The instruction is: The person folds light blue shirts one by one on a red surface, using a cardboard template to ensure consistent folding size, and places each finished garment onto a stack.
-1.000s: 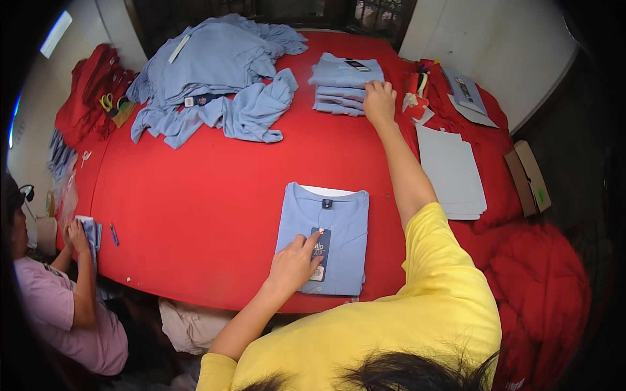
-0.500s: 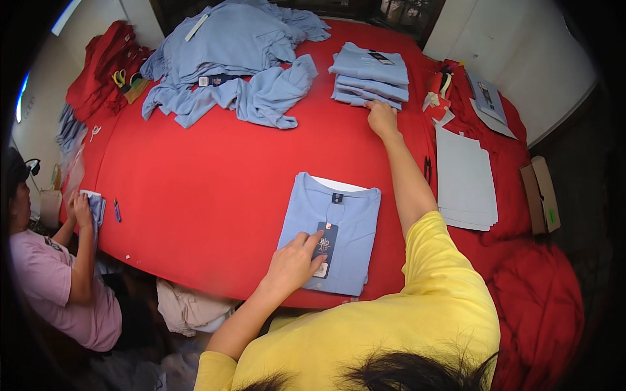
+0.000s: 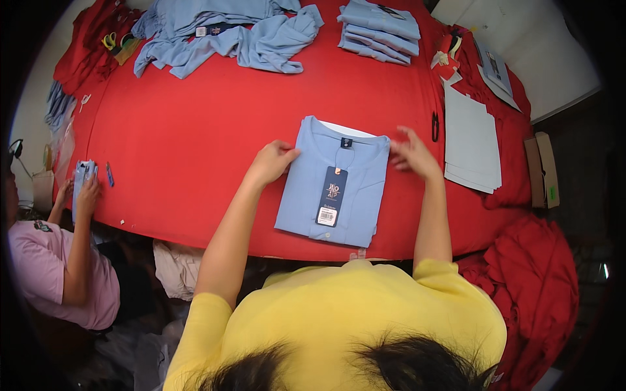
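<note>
On the red table (image 3: 195,150), folded blue shirt (image 3: 332,186) lies between both hands' grip.

The person is wearing a plain bright yellow T-shirt (image 3: 352,313) with short sleeves ending above the elbows, leaving both forearms bare, filling the lower middle of the frame, while dark hair (image 3: 339,368) is showing along the bottom edge.
</note>
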A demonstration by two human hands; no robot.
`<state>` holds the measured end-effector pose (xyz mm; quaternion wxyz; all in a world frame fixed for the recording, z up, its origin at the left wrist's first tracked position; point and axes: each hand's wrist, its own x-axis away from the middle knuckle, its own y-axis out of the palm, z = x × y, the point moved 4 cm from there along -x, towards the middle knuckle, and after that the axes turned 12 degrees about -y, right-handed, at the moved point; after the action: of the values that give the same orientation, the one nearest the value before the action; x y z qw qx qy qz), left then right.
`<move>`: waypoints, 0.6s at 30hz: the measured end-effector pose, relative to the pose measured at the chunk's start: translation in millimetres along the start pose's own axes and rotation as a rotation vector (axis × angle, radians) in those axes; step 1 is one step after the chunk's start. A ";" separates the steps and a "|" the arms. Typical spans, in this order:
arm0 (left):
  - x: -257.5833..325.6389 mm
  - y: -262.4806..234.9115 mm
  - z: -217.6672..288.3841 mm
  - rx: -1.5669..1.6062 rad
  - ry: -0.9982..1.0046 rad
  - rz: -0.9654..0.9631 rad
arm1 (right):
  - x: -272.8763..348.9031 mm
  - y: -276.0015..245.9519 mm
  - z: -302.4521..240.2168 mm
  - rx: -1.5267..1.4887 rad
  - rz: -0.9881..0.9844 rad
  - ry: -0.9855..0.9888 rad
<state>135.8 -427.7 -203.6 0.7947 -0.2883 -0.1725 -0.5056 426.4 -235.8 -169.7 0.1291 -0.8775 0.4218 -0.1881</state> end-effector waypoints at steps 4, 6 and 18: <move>-32.0 11.6 25.9 -0.169 -0.007 -0.040 | 49.7 44.2 18.9 -0.205 0.000 -0.047; -44.9 12.9 34.4 -0.146 0.020 -0.021 | 44.3 67.3 37.1 -0.292 0.043 -0.228; -86.7 -23.1 265.2 0.033 0.902 0.112 | -106.9 -82.1 -161.6 0.159 0.219 -0.711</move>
<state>82.3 -206.4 -40.8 0.8210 -0.0351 0.1988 -0.5341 350.9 -112.3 -17.0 0.3546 -0.8250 0.4259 0.1107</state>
